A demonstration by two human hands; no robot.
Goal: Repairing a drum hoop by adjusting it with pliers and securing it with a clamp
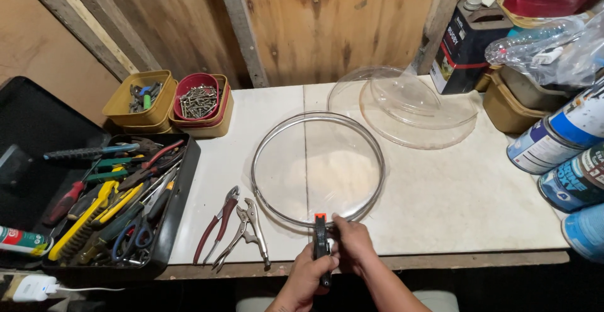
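At the near table edge, the left hand (pixel 306 273) and right hand (pixel 353 241) are both gripping a small black orange-tipped cutter (pixel 321 244); beyond, touching it, the metal-rimmed round glass lid (pixel 318 167) is lying flat, probably heavy, slippery, fragile; safest held by its rim.

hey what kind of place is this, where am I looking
Most likely a home workshop or shed: a white workbench against rough wooden walls, a black tray of hand tools, tubs of screws and paint cans.
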